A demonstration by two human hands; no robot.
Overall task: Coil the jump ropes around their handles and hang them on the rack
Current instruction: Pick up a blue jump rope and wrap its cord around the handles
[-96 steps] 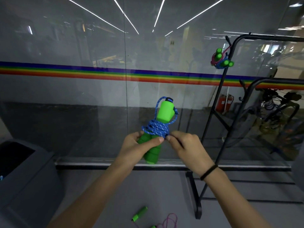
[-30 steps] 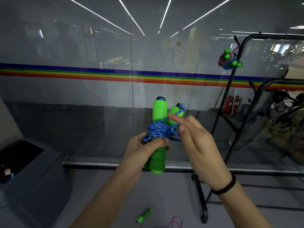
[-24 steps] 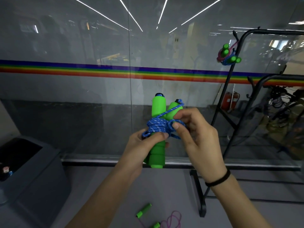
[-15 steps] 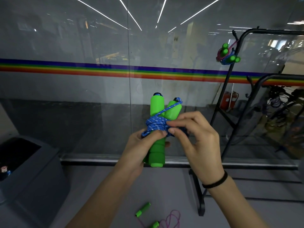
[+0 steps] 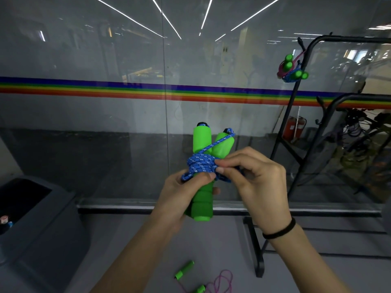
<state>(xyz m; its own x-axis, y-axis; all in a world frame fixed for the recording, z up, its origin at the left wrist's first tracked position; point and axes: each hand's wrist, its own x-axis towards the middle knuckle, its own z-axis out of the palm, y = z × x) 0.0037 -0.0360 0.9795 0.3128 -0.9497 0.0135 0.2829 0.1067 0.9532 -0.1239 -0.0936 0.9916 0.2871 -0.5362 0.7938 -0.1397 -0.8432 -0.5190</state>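
Two green foam handles [image 5: 202, 142] stand upright together in front of me, with a blue jump rope [image 5: 200, 164] coiled round their middle. My left hand [image 5: 179, 197] grips the lower part of the handles, thumb pressed on the coil. My right hand [image 5: 254, 182] pinches the blue rope at the right side of the coil. The black rack [image 5: 296, 115] stands at the right. Two coiled ropes with green handles [image 5: 291, 69] hang from its upper hook. A pink rope with green handles [image 5: 203, 280] lies on the floor below.
A glass wall with a rainbow stripe [image 5: 148, 92] runs straight ahead. A grey bin [image 5: 36, 229] stands at the lower left. Behind the rack, at the right, are a red extinguisher [image 5: 294, 129] and tangled gear.
My right hand came back onto the coil and closed its fingers on the blue rope. The handles stayed upright in my left hand, shifting only slightly.
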